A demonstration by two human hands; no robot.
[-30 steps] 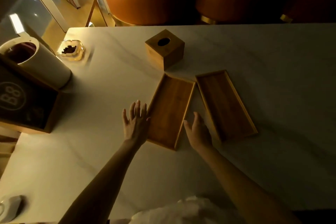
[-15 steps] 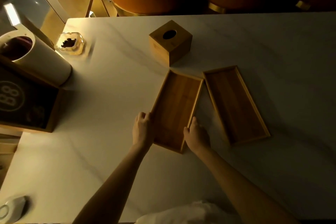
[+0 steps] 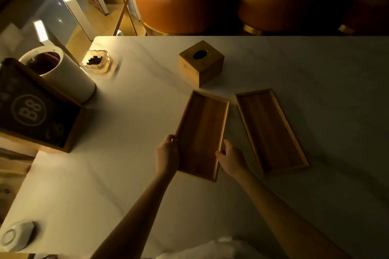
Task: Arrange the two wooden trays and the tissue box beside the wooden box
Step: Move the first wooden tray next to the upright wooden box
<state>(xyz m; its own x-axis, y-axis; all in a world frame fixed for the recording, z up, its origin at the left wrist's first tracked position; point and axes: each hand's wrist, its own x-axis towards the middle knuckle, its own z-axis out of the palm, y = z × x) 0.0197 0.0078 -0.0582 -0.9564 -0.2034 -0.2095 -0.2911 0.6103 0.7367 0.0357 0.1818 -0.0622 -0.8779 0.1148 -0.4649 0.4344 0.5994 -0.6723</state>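
The pale marble-look table [image 3: 126,174] carries everything, and its smooth top should let wood slide easily, so a lift is safer than a push. At its left edge stands the wooden box [image 3: 35,109], dark-faced with "B8" on it, well apart from the task's things. The near tray [image 3: 202,132] lies in the middle, long and shallow, stiff and probably light; its thin raised rims are the natural hold. The left hand [image 3: 167,154] is closed on its left long rim and the right hand [image 3: 230,157] grips the right one, both towards the near end. The second tray [image 3: 271,130] lies just right of it, untouched. The tissue box [image 3: 201,62], a small rigid cube, sits just beyond; take it by its sides.
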